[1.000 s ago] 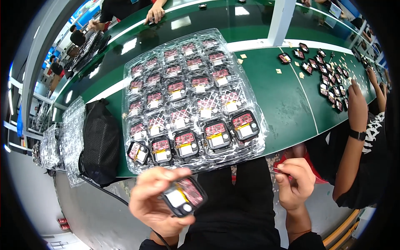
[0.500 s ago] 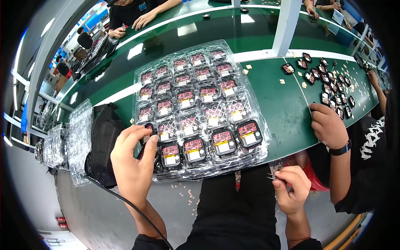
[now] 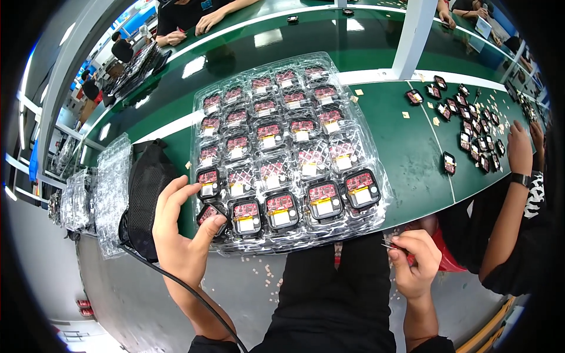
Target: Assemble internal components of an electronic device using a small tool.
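A clear plastic tray (image 3: 353,126) lies on the green counter (image 3: 406,153) in the middle of the frame, its long axis running from the lower left toward the upper right, the near edge overhanging the counter's lower rim. It is a moulded blister tray with rows of pockets, each holding a small black-framed module with a red board and a pale label on top.

The left hand (image 3: 179,235) sits at the tray's lower left corner. Its fingers are spread open, the thumb (image 3: 209,226) pressing on the corner module (image 3: 209,213), which sits tilted in its pocket, its long side slanting toward the upper left. The index finger (image 3: 185,191) reaches up beside the next module (image 3: 208,181) in the left column. The other fingers rest just left of the tray, over a black mesh bag (image 3: 144,188) lying on the counter.

The right hand (image 3: 415,265) is low in the frame, below the counter edge and apart from the tray, its fingers closed around a thin metal tool (image 3: 389,245) whose tips point left.

At the right of the frame, another person's hand (image 3: 521,147) rests among loose black modules (image 3: 479,132) scattered on the counter. Stacks of empty clear trays (image 3: 109,188) stand at the left.
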{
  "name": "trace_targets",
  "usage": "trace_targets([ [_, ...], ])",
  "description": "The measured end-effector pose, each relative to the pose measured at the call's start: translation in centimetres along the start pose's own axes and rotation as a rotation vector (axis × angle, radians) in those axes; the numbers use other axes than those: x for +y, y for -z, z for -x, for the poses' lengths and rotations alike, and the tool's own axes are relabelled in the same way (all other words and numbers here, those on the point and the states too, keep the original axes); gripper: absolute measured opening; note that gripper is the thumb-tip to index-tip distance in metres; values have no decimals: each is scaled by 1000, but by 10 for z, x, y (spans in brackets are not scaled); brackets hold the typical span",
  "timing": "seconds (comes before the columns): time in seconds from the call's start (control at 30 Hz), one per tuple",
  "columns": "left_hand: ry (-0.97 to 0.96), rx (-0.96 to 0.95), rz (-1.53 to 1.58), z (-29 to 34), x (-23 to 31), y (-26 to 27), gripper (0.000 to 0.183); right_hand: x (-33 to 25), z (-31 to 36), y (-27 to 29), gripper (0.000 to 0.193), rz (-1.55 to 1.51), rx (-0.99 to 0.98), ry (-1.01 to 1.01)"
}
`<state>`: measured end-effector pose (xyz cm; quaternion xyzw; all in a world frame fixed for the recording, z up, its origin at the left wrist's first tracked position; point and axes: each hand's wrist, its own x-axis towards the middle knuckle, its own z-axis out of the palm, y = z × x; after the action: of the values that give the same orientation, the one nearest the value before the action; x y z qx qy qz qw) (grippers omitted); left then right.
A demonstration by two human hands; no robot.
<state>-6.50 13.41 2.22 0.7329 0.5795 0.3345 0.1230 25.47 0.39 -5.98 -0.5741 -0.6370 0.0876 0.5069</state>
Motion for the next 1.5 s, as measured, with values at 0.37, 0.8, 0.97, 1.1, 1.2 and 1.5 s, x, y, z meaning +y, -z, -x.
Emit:
trace_targets([
  [0.37,-127,-142,76,-9,-23,12,19,24,-11,15,17,185,138,-59],
  [0.8,-346,-111,-27,-11,-22,3,28,75,-55,34,39,889,205,-487],
  [0.97,-351,-128,-20,-7,-23,4,21,79,-48,37,30,829,246,-348],
  [1.1,-458,144,-151,4,-17,1,27,70,-46,37,21,644,214,-285],
  [1.2,-638,295,-154,23,-1,-14,32,43,-23,36,37,186,360,-60],
  [1.5,170,-247,1192,113,77,-104,72,-24,11,-3,52,-392,-98,-13],
])
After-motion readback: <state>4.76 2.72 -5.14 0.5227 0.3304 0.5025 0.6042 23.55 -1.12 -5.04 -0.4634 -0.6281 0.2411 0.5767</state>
